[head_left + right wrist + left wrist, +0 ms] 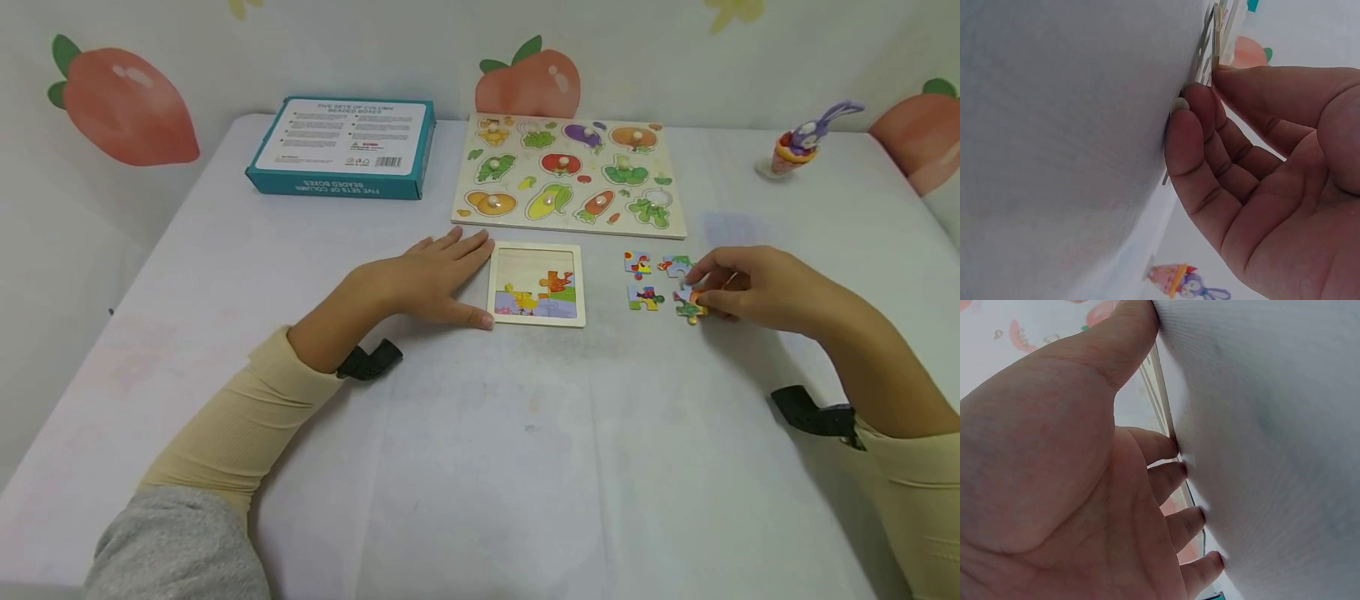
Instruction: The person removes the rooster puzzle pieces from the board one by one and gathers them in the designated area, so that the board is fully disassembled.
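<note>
My left hand (pixel 431 279) lies spread beside a small square wooden puzzle tray (pixel 582 287), thumb and index fingertip at its left edge. Several joined pieces fill the tray's lower part, with a yellow chick (pixel 522 300) and an orange-brown piece (pixel 557 282) among them; bare wood shows above. To the right, my right hand (pixel 757 287) pinches a jigsaw piece (pixel 688 310) with green and orange on it, between thumb and curled fingers. The right wrist view shows the thin edge of this piece (pixel 1216 37) at the thumb tip. Three loose jigsaw pieces (pixel 645 297) lie left of and above it.
Behind the tray lies a wooden vegetable peg board (pixel 517 218). A teal and white box (pixel 337 150) is at the back left. At the back right stands a small ice-cream-cone toy (pixel 793 157) with a purple rabbit figure. A white cloth (pixel 480 467) covers the table.
</note>
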A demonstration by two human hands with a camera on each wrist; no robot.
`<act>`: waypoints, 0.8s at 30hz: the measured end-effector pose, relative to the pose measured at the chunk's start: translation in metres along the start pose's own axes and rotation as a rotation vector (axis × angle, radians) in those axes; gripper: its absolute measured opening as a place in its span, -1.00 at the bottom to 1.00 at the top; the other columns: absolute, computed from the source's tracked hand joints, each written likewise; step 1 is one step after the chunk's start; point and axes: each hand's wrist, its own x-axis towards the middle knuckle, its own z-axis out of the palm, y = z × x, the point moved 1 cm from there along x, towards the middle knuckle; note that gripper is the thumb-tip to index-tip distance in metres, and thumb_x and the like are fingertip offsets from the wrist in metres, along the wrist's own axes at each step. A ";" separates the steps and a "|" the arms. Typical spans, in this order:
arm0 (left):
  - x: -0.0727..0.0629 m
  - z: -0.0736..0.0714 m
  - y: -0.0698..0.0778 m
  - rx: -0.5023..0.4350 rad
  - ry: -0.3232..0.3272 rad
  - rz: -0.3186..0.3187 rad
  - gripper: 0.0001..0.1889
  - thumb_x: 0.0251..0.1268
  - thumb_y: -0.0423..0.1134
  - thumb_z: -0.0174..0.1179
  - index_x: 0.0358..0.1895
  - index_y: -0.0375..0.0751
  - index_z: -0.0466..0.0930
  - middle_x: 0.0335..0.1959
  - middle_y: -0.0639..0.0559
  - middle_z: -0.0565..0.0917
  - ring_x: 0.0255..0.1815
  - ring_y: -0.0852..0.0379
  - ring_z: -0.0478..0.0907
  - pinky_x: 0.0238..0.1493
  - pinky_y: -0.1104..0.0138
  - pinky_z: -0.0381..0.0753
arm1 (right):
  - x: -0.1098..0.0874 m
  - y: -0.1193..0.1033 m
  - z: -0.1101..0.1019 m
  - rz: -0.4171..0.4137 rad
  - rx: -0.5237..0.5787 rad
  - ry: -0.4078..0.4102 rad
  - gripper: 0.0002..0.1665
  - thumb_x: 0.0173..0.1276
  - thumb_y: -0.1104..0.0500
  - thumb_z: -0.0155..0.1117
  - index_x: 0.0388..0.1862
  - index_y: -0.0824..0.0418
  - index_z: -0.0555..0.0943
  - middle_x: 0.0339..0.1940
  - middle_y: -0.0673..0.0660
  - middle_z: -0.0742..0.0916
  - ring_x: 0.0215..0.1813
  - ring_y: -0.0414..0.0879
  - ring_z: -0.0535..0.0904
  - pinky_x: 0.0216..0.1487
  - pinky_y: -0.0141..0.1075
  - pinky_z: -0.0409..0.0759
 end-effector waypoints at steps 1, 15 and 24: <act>0.000 0.000 0.000 0.000 0.000 0.001 0.16 0.21 0.47 0.12 0.65 0.00 -0.32 0.66 0.06 -0.30 0.63 -0.07 -0.44 0.55 -0.02 -0.29 | 0.000 0.000 0.000 0.001 0.000 0.000 -0.73 0.40 0.33 0.28 0.07 0.29 0.62 -0.24 0.11 0.67 -0.34 -0.06 0.56 -0.37 -0.36 0.53; 0.000 0.001 -0.001 -0.006 0.008 0.008 0.16 0.21 0.47 0.12 0.65 -0.01 -0.32 0.66 0.05 -0.30 0.63 -0.07 -0.45 0.55 -0.03 -0.29 | 0.001 -0.001 -0.002 -0.001 -0.049 0.013 -0.74 0.43 0.29 0.24 0.07 0.28 0.62 -0.26 0.13 0.63 -0.29 0.00 0.53 -0.38 -0.34 0.49; 0.001 0.001 -0.001 -0.005 -0.001 -0.005 0.16 0.21 0.48 0.11 0.65 0.00 -0.32 0.66 0.07 -0.31 0.63 -0.06 -0.45 0.55 -0.01 -0.29 | 0.010 -0.031 -0.004 -0.108 -0.131 0.093 -0.77 0.43 0.19 0.28 0.01 0.23 0.66 -0.28 0.09 0.66 -0.26 0.00 0.48 -0.36 -0.28 0.43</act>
